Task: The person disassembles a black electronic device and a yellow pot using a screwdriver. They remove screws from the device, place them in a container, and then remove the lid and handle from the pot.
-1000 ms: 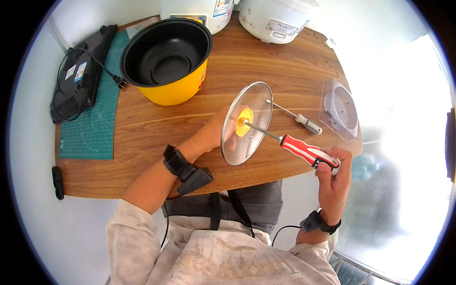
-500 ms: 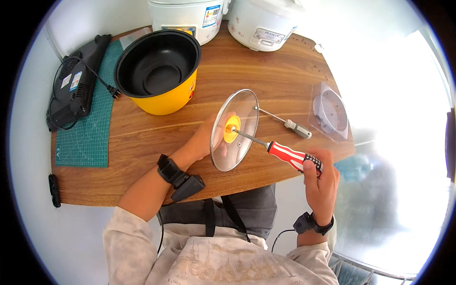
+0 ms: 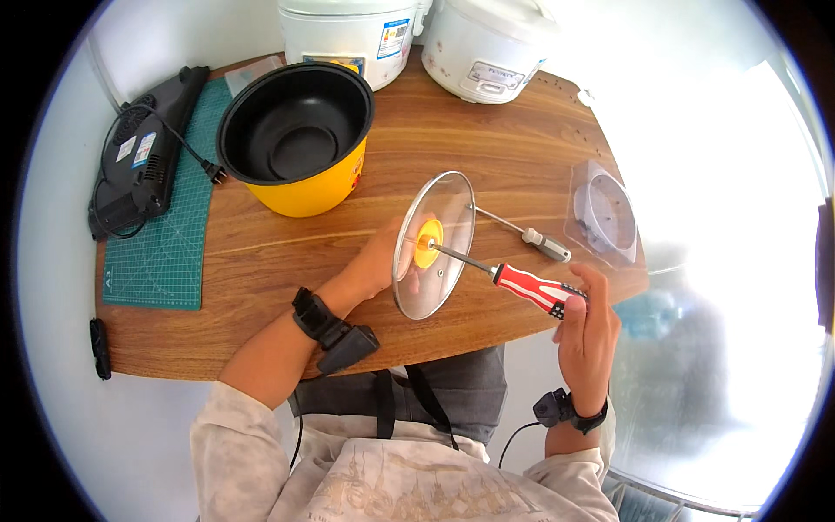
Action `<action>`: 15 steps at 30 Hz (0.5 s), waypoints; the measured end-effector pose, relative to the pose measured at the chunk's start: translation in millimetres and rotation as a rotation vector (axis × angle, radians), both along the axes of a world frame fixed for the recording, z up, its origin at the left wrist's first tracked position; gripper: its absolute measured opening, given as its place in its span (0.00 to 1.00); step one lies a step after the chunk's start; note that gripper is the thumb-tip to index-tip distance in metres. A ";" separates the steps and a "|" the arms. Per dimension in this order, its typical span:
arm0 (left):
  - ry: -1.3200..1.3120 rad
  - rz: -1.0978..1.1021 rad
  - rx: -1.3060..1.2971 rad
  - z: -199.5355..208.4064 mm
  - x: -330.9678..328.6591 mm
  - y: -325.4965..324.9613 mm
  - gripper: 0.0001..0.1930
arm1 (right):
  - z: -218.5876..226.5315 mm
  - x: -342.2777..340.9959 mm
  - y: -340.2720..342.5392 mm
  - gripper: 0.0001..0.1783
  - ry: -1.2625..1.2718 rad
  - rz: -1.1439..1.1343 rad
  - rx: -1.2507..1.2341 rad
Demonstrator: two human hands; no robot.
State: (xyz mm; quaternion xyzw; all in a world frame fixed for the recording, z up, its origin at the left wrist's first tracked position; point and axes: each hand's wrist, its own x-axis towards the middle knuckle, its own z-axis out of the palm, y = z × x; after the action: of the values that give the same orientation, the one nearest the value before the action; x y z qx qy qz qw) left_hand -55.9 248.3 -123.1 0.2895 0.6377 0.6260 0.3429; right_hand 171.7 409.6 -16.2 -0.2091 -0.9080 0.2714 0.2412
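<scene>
A round glass lid (image 3: 454, 204) with a metal rim stands on edge above the table, tilted. From behind the glass, my left hand (image 3: 381, 259) grips it at the centre, its fingers partly visible through the pane around a yellow disc (image 3: 429, 243). The tip of a screwdriver (image 3: 532, 287) with a red, white and black handle meets the screw at the disc's middle. My right hand (image 3: 590, 337) holds the handle's end between thumb and fingers. Beyond the lid lies a second screwdriver (image 3: 546, 244), with a grey and white handle, on the table.
A yellow pot (image 3: 304, 198) with a black inside stands back left. Behind are two white rice cookers (image 3: 352, 35) (image 3: 483, 52). At left, a black appliance (image 3: 143, 165) with a cord rests partly on a green cutting mat (image 3: 187, 252). A clear plastic tray (image 3: 600, 213) sits near the right edge.
My right hand's fingers have loosened and shifted on the handle, and the screwdriver's handle has turned. The lid remains in my left hand. The whole view has shifted slightly.
</scene>
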 end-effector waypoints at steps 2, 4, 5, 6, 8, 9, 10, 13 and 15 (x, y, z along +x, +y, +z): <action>-0.028 -0.041 -0.069 8.0 -0.9 -0.8 0.19 | -0.2 0.0 2.4 0.14 -0.013 0.003 -0.042; 0.218 -0.040 -0.051 -4.7 -1.3 -4.2 0.19 | -2.8 0.9 5.2 0.13 0.043 0.066 -0.129; 0.226 -0.036 -0.029 -3.8 -0.8 -3.7 0.18 | -4.4 1.3 8.0 0.14 0.081 0.090 -0.144; 0.232 -0.032 -0.007 -2.3 0.6 -3.4 0.18 | -6.4 1.5 10.9 0.14 0.120 0.114 -0.160; 0.010 -0.006 0.058 5.3 4.0 -1.1 0.26 | -7.4 0.1 12.0 0.15 0.201 0.174 -0.142; -0.007 -0.009 0.046 8.9 4.4 -0.8 0.25 | -7.4 -1.4 10.8 0.16 0.244 0.210 -0.109; -0.026 -0.013 0.034 12.0 4.5 -0.5 0.25 | -7.4 -2.9 9.5 0.16 0.287 0.245 -0.076; -0.109 -0.052 -0.008 9.8 -1.5 -1.4 0.18 | 1.6 -6.9 3.8 0.17 0.287 0.326 0.056; -0.108 -0.060 -0.010 6.6 -3.2 -1.7 0.17 | 8.7 -10.3 -4.2 0.17 0.222 0.219 0.139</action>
State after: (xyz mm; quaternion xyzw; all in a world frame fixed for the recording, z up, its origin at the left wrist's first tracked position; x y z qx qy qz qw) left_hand -59.1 246.6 -116.5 0.2725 0.6127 0.6269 0.3968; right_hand 161.4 405.4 -7.5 -0.0604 -0.9097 0.2541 0.3230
